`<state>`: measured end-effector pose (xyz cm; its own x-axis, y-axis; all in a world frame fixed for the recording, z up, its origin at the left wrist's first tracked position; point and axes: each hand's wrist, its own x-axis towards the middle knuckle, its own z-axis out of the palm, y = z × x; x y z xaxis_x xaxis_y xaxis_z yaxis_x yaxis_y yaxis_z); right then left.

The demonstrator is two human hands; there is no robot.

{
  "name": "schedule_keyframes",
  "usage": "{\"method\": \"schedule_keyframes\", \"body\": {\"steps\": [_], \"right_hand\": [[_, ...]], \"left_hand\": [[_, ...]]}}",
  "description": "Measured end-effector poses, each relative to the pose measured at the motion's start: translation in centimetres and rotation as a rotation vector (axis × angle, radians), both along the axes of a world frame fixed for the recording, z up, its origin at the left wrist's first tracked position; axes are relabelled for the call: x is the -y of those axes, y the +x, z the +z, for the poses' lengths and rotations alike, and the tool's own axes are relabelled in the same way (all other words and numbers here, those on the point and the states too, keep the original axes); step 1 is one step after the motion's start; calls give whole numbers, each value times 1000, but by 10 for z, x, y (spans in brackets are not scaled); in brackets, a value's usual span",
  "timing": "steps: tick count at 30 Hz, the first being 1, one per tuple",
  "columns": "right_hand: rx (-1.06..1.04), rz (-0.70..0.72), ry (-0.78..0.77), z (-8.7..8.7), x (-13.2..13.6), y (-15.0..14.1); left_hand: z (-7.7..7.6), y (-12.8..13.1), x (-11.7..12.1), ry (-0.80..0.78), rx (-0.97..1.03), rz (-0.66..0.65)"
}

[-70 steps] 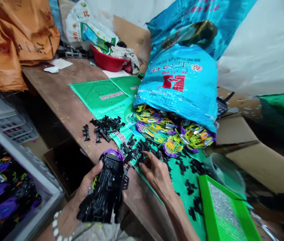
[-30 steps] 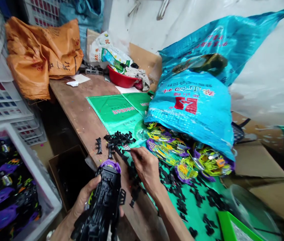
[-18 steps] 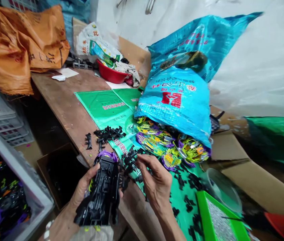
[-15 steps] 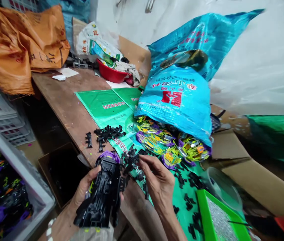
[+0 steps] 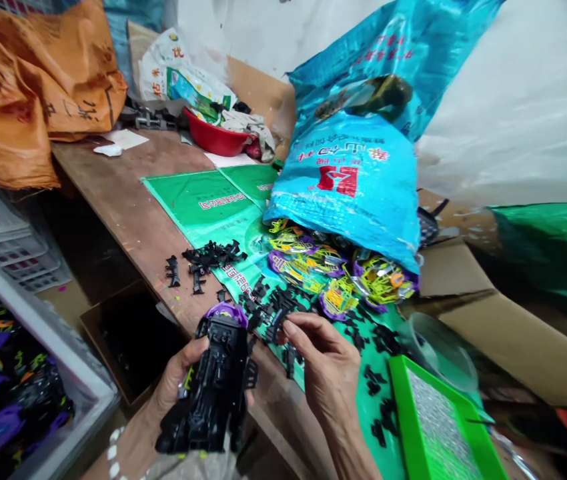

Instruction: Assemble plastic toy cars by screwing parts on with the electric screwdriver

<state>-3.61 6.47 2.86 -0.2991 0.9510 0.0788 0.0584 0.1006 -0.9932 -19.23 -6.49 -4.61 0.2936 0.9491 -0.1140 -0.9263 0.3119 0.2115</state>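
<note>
My left hand [image 5: 176, 377] is closed around a toy car body [image 5: 216, 383], its black underside facing up and a purple edge showing at the far end. Between thumb and fingertips, my right hand [image 5: 326, 363] pinches a small black plastic part [image 5: 276, 327], held just right of the car body. Beyond it, loose black parts [image 5: 258, 297] lie scattered on a green sack [image 5: 198, 200]. Another pile of black parts [image 5: 216, 257] sits farther left, partly on the brown tabletop [image 5: 108, 193].
A blue sack [image 5: 343, 193] spills yellow and purple car shells [image 5: 308, 260]. At right stand a bright green tray [image 5: 403, 427] of small silvery pieces and a clear tub [image 5: 443, 353]. A grey crate [image 5: 96, 400] holds car bodies at left. A red basin [image 5: 218, 137] is farther back.
My right hand has drawn a black part a little away from the pile, and it now shows clearly at my fingertips. The left hand still holds the car body; the view has shifted slightly.
</note>
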Motion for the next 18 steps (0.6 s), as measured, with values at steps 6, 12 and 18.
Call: {"method": "schedule_keyframes", "body": {"steps": [6,12,18], "right_hand": [[8,26,-115,-12,-3,0],[66,72,-179,-11,2,5],[231,184,-191,-15,19,27]], "left_hand": [[3,-4,2,47,-30,-58],[9,8,0,-87,-78,74],[1,17,1,-97,-104,114]]}}
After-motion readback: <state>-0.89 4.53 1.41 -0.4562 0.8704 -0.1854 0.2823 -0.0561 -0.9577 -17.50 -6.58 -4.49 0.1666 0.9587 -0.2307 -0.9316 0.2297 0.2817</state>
